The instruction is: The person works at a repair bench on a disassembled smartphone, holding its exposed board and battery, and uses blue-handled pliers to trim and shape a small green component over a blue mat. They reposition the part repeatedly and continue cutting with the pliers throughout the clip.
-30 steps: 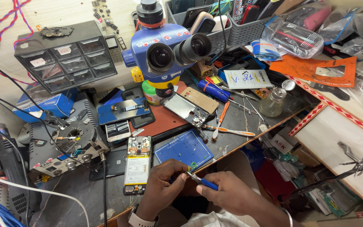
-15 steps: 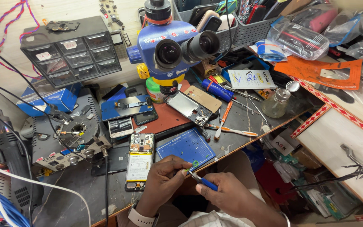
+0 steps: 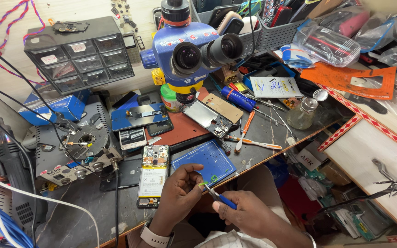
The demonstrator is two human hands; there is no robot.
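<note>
Both hands closed on small work at the desk's near edge.

Left hand [image 3: 180,195] fingers [image 3: 197,180] pinch a tiny green part [image 3: 203,184]; right hand [image 3: 249,213] fingers grip blue-handled tweezers [image 3: 219,197], tips meeting that part. Just beyond lies a blue work mat [image 3: 207,161]; beside the left hand, an opened phone [image 3: 153,174] rests on the desk [image 3: 79,216]. A blue microscope [image 3: 194,46] stands further back.

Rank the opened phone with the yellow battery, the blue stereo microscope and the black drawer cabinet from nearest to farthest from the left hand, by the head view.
1. Opened phone with the yellow battery: just left of the left hand.
2. Blue stereo microscope: upper centre, behind the bench.
3. Black drawer cabinet: far upper left.
</note>
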